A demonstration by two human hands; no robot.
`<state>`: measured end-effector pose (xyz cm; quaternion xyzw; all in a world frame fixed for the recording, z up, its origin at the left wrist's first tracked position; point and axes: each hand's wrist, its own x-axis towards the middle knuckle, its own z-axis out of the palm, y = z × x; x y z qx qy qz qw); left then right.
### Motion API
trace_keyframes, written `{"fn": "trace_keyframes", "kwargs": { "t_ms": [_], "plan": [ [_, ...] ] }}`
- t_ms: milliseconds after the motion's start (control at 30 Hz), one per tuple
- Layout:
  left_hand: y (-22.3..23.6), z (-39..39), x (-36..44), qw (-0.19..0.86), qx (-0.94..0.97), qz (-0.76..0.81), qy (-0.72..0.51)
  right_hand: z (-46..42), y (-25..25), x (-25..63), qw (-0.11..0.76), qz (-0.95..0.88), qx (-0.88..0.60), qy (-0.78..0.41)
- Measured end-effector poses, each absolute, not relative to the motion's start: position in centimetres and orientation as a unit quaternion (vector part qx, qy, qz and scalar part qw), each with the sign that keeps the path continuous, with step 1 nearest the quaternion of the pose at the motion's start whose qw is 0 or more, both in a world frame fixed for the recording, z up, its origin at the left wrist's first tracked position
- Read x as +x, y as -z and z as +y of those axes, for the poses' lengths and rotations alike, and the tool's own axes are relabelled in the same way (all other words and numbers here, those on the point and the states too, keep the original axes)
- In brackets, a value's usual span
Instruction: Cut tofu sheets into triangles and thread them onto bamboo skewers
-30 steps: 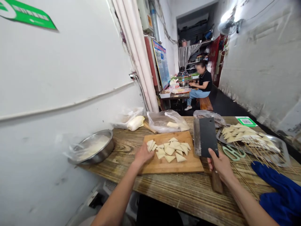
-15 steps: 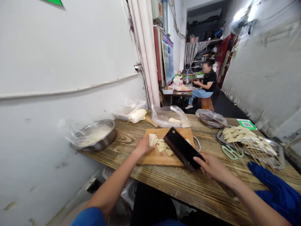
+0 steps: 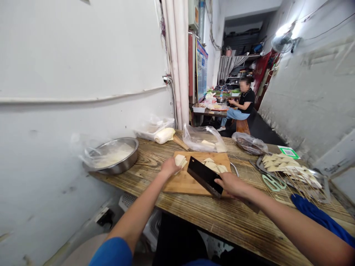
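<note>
My left hand is closed on a few pale, flat, cut slices at the left side of the wooden cutting board. In my right hand is a black cleaver, its broad blade tilted low over the middle of the board. More pale cut pieces lie just beyond the blade, partly hidden by it. Whether the edge touches the board I cannot tell.
Left of the board is a steel basin with plastic over it. Behind are a cabbage and a plastic bag. Green-handled scissors, a tray of skewered pieces and blue cloth lie right. A person sits beyond.
The cleaver and my right hand have moved left across the board. Pieces that lay loose mid-board now show behind the blade, farther right. My left hand still grips slices.
</note>
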<state>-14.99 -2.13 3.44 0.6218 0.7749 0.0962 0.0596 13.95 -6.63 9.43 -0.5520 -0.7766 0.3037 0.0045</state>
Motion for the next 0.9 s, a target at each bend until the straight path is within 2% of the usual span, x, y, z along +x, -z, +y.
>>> {"fn": "trace_keyframes", "kwargs": {
  "t_ms": [167, 367, 500, 633, 900],
  "plan": [
    [-4.0, -5.5, -13.3, 0.030, 0.628, 0.768, -0.123, -6.5, -8.9, 14.6, -0.037, -0.783, -0.537, -0.313],
    [-0.1, -12.8, -10.5, -0.029, 0.642, 0.719, -0.264, -7.1, -8.0, 15.2, -0.031, -0.787, -0.530, -0.315],
    [0.9, -14.5, -10.7, -0.074, 0.659, 0.683, -0.306, -7.7, -8.6, 15.3, -0.031, -0.812, -0.531, -0.240],
    [0.8, -14.7, -11.9, -0.085, 0.752, 0.590, -0.282, -8.3, -9.6, 14.9, 0.009, -0.858, -0.502, -0.111],
    [-0.6, -13.7, -14.2, -0.010, 0.840, 0.510, -0.185, -8.5, -10.9, 11.7, -0.020, -0.887, -0.454, -0.079]
  ]
}}
